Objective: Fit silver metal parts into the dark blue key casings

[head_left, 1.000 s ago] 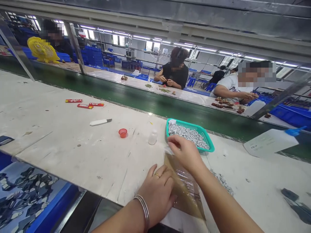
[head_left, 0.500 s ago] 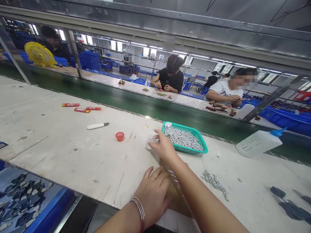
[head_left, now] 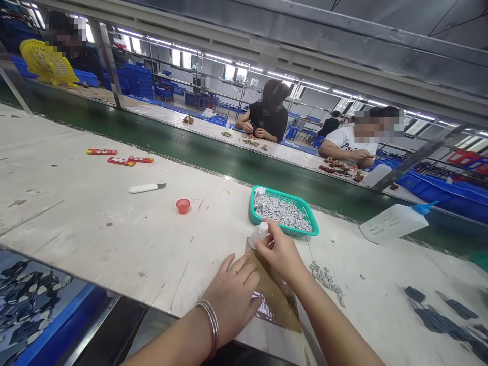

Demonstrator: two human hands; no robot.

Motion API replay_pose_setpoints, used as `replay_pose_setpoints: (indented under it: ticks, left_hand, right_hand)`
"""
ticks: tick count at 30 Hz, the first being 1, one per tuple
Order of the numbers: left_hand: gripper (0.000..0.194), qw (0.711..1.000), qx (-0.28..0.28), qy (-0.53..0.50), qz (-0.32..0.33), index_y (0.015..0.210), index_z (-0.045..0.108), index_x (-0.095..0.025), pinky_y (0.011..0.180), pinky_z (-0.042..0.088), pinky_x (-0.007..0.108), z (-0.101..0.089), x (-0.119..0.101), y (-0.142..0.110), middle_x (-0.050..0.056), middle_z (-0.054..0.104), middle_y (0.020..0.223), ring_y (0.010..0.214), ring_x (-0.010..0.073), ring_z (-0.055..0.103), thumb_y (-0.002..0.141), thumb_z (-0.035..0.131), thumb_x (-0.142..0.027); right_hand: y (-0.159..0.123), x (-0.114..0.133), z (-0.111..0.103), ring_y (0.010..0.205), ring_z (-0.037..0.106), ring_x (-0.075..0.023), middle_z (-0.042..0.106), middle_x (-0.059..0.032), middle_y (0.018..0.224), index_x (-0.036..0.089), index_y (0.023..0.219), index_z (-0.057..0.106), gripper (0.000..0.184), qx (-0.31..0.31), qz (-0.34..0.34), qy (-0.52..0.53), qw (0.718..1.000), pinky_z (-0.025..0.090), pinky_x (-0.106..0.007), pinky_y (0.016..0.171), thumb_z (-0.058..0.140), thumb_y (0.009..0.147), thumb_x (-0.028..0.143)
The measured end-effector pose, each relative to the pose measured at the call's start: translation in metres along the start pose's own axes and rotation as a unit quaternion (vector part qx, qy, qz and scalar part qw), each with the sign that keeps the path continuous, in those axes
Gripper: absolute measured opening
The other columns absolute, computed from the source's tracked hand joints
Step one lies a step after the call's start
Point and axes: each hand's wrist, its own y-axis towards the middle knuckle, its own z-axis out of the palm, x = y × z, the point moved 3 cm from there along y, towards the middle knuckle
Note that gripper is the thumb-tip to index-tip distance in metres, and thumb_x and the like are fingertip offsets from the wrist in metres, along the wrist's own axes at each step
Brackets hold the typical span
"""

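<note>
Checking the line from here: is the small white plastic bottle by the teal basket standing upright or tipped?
Tipped: the small white plastic bottle leans at a slant, held in the fingers of the right hand.

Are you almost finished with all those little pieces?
Done: the teal basket is heaped with small grey pieces. In hand: the right hand holds a small white bottle; the left hand rests on a clear bag. Left: loose pieces lie on the bench.

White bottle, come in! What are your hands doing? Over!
Right grip on white plastic bottle. Left hand on plastic bag. Teal basket just behind.
</note>
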Motion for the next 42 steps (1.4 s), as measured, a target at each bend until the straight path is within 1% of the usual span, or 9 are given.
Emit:
replay_pose_setpoints:
  ticks: [3, 14, 21, 23, 27, 29, 38, 40, 42]
  left_hand:
    - [0.029, 1.0, -0.004, 0.003, 0.003, 0.112, 0.054, -0.018, 0.107, 0.029, 0.051, 0.0, 0.0, -0.001, 0.008, 0.057, 0.128, 0.13, 0.0263, 0.037, 0.086, 0.052, -0.029]
    - [0.029, 1.0, -0.014, 0.006, 0.006, 0.111, 0.056, -0.018, 0.104, 0.035, 0.051, -0.005, -0.001, 0.001, 0.008, 0.06, 0.124, 0.126, 0.028, 0.044, 0.084, 0.055, -0.027]
    - [0.031, 1.0, -0.003, 0.008, 0.005, 0.113, 0.056, -0.018, 0.105, 0.034, 0.052, -0.004, -0.001, 0.003, 0.008, 0.06, 0.124, 0.126, 0.0292, 0.043, 0.083, 0.056, -0.028]
    - [0.031, 1.0, -0.002, 0.011, 0.005, 0.113, 0.056, -0.018, 0.105, 0.034, 0.052, -0.004, -0.001, 0.003, 0.009, 0.061, 0.124, 0.127, 0.0294, 0.042, 0.083, 0.056, -0.029]
    - [0.032, 1.0, -0.002, 0.018, 0.005, 0.113, 0.056, -0.018, 0.105, 0.035, 0.053, -0.003, -0.001, 0.003, 0.01, 0.061, 0.123, 0.126, 0.0297, 0.043, 0.082, 0.057, -0.028]
    - [0.031, 1.0, -0.002, 0.02, 0.005, 0.112, 0.056, -0.019, 0.105, 0.035, 0.052, -0.003, -0.002, 0.003, 0.009, 0.061, 0.122, 0.125, 0.0296, 0.044, 0.082, 0.057, -0.027]
    - [0.04, 0.999, 0.008, 0.036, 0.025, 0.122, 0.05, -0.019, 0.101, 0.039, 0.056, -0.002, -0.004, 0.006, 0.009, 0.058, 0.128, 0.126, 0.0305, 0.043, 0.082, 0.052, -0.019]
    - [0.041, 0.999, 0.01, 0.04, 0.031, 0.123, 0.049, -0.019, 0.1, 0.04, 0.056, -0.003, -0.004, 0.006, 0.008, 0.057, 0.129, 0.126, 0.0301, 0.043, 0.082, 0.052, -0.018]
    - [0.041, 0.998, 0.01, 0.045, 0.033, 0.123, 0.049, -0.016, 0.101, 0.04, 0.056, -0.003, -0.004, 0.006, 0.01, 0.056, 0.13, 0.126, 0.0302, 0.043, 0.082, 0.052, -0.018]
  right_hand:
    - [-0.001, 0.001, -0.003, 0.064, 0.057, -0.0157, 0.056, 0.0044, 0.073, 0.022, 0.13, 0.038, 0.06, 0.007, 0.001, 0.005, 1.0, 0.043, -0.029, 0.065, 0.056, 0.073, 0.029]
    - [0.001, -0.005, -0.004, 0.062, 0.055, -0.0139, 0.059, 0.0029, 0.078, 0.022, 0.132, 0.037, 0.065, 0.011, 0.001, 0.033, 0.999, 0.043, -0.028, 0.066, 0.059, 0.071, 0.026]
    - [0.001, -0.006, -0.006, 0.062, 0.055, -0.0114, 0.059, -0.0017, 0.099, 0.024, 0.13, 0.039, 0.063, 0.012, 0.002, 0.039, 0.999, 0.043, -0.028, 0.066, 0.06, 0.071, 0.024]
    - [0.001, -0.005, -0.005, 0.061, 0.055, -0.0122, 0.06, -0.0002, 0.092, 0.024, 0.13, 0.04, 0.062, 0.01, 0.0, 0.036, 0.999, 0.043, -0.027, 0.065, 0.059, 0.071, 0.023]
    - [0.004, -0.002, -0.004, 0.06, 0.054, -0.0151, 0.054, 0.006, 0.064, 0.022, 0.127, 0.043, 0.058, 0.007, -0.008, 0.027, 1.0, 0.04, -0.026, 0.06, 0.058, 0.071, 0.024]
    - [0.01, 0.002, -0.002, 0.06, 0.053, -0.0155, 0.053, 0.0061, 0.062, 0.022, 0.125, 0.045, 0.056, -0.002, -0.011, 0.025, 1.0, 0.039, -0.025, 0.059, 0.059, 0.071, 0.024]
    - [0.059, 0.04, 0.046, 0.07, 0.058, -0.0176, 0.064, -0.0004, 0.079, 0.023, 0.122, 0.05, 0.059, 0.003, -0.043, 0.026, 0.999, 0.041, -0.026, 0.064, 0.067, 0.066, 0.024]
    - [0.059, 0.044, 0.045, 0.072, 0.059, -0.0174, 0.065, -0.0023, 0.088, 0.022, 0.123, 0.049, 0.062, 0.008, -0.047, 0.032, 0.998, 0.042, -0.027, 0.066, 0.069, 0.065, 0.023]
    - [0.05, 0.042, 0.031, 0.072, 0.059, -0.0156, 0.065, -0.0031, 0.1, 0.024, 0.126, 0.046, 0.065, 0.008, -0.053, 0.044, 0.998, 0.044, -0.028, 0.068, 0.069, 0.065, 0.024]
